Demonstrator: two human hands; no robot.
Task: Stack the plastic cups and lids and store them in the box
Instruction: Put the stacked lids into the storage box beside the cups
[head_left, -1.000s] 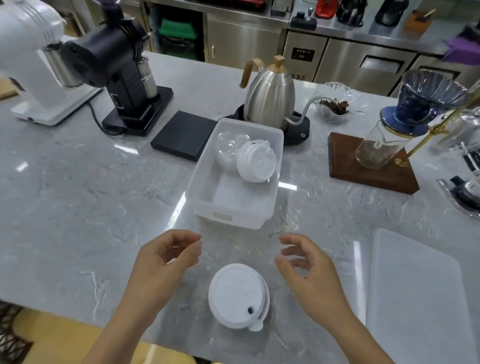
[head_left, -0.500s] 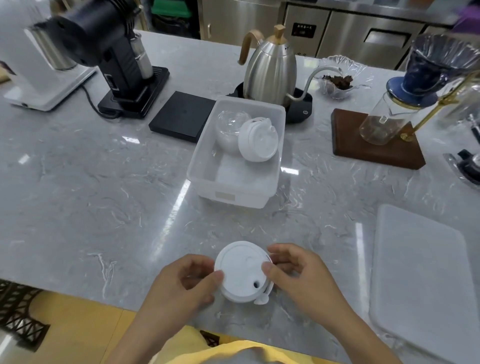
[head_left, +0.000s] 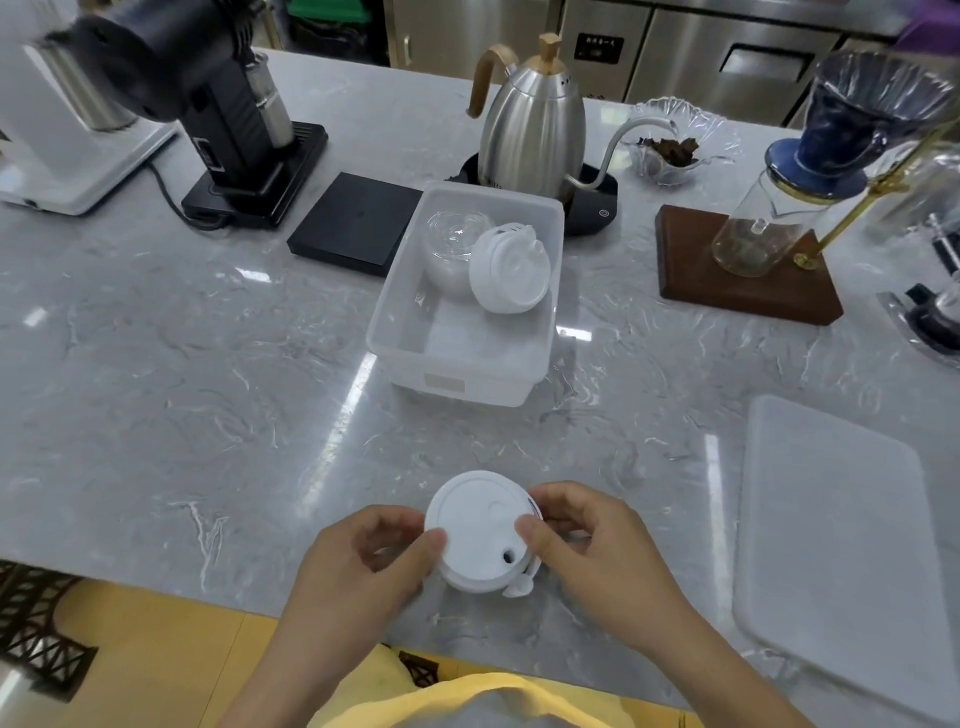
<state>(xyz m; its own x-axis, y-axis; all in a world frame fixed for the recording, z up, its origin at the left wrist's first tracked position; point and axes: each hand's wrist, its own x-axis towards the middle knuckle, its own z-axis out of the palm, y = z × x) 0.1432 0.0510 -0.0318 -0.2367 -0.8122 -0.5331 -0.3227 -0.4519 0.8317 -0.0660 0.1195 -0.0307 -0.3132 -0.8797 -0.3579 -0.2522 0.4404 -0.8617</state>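
On the grey counter (head_left: 156, 374), the open box (head_left: 457, 364) at 12 o'clock holds clear cups (head_left: 454, 244) and white lids (head_left: 511, 273). At 6 o'clock the lid stack (head_left: 478, 530), perhaps several lids, is pinched by the left hand (head_left: 363, 566) and right hand (head_left: 587, 551) at its edges.

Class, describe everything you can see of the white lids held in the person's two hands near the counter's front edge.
The white lids look like a small nested stack of round, matte plastic lids, top side up. The top one has a raised rim, a small dark sip hole near its right edge and a plug tab hanging at the lower right. The left hand and right hand grip opposite sides, thumbs on the rim, above the grey marble counter, nearer than the box.
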